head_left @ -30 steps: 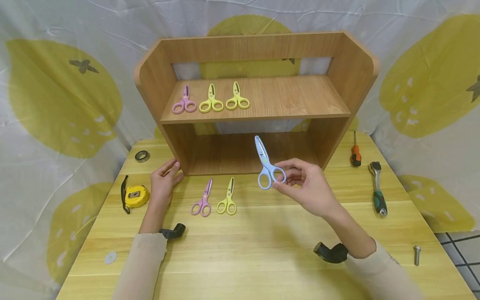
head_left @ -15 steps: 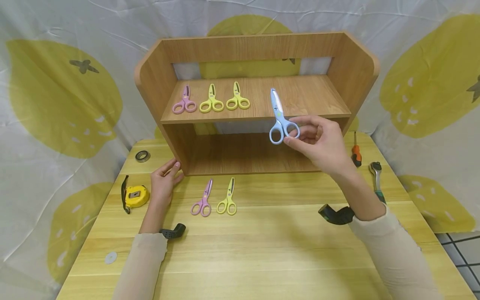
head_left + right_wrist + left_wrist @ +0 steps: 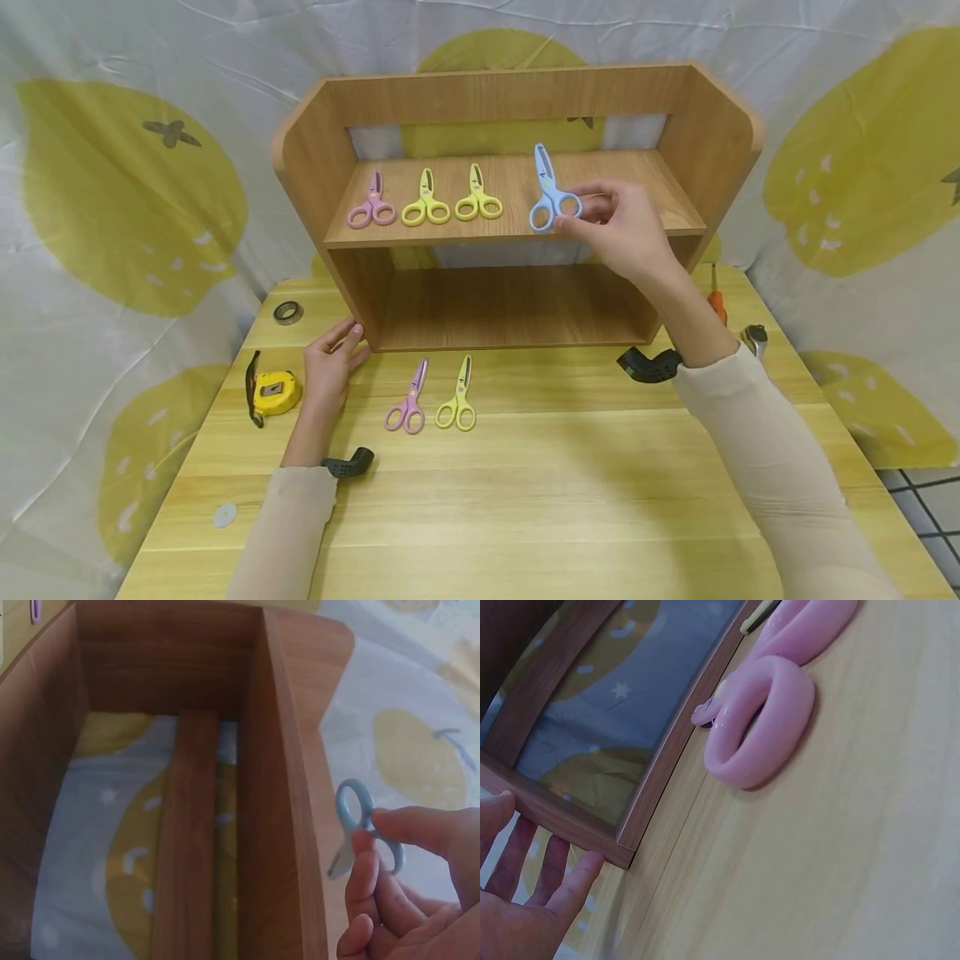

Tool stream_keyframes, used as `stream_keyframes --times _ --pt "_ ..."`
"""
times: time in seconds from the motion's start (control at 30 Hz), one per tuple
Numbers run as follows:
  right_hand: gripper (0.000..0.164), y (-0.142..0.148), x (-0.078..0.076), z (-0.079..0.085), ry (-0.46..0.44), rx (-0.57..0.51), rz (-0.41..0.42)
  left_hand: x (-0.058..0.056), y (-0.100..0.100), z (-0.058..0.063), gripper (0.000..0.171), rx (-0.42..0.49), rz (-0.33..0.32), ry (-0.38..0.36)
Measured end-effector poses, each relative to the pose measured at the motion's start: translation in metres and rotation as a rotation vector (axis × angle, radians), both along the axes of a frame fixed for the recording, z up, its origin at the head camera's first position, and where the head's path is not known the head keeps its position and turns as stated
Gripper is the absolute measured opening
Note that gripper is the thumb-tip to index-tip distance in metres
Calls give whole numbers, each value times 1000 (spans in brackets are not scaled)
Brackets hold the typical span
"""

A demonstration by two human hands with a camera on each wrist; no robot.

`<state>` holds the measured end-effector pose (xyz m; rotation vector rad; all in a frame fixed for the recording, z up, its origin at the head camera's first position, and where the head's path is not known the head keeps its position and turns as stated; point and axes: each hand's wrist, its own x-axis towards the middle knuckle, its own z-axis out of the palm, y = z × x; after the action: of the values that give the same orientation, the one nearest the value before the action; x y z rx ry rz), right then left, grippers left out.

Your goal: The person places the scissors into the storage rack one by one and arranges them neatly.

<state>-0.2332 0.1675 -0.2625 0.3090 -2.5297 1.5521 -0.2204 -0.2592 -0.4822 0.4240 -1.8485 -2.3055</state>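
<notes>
The head view shows a wooden shelf (image 3: 513, 237) standing on a yellow wood table (image 3: 525, 500). Closest to us, far out in front of the shelf and off to its left, lies a flat gray disc (image 3: 224, 515). Nearer the shelf, just in front of its left half, pink scissors (image 3: 410, 400) and yellow scissors (image 3: 461, 400) lie side by side on the table. Out past the shelf's left side is a yellow tape measure (image 3: 276, 393). The left hand (image 3: 327, 371) has its fingers spread apart, and the tips touch the bottom of the shelf's left side. To the shelf's right are a partly hidden metal tool (image 3: 756, 337) and an orange screwdriver (image 3: 717, 307). The right hand (image 3: 626, 229) pinches one loop of the blue scissors (image 3: 548, 187) between thumb and finger. They are at the upper board of the shelf, right of its middle, blades pointing back; I can't tell if they touch the wood. Left of them on that board are three more, one pink and two yellow. Behind the shelf hangs a lemon cloth (image 3: 225, 42).
</notes>
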Motion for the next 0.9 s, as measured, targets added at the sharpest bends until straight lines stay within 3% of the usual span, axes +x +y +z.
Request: stream_keyframes --times 0.17,0.4,0.7,0.9 --pt "42 -6 -17 2 -27 -31 11 0 0 0 43 -1 0 2" --pt "47 -12 -32 7 -75 36 -21 1 0 1 43 -4 -3 0" --pt "46 -19 -41 5 -102 25 -8 0 1 -1 42 4 -7 2" --pt "43 -22 -44 3 -67 122 -16 0 -1 -1 42 2 -5 -5"
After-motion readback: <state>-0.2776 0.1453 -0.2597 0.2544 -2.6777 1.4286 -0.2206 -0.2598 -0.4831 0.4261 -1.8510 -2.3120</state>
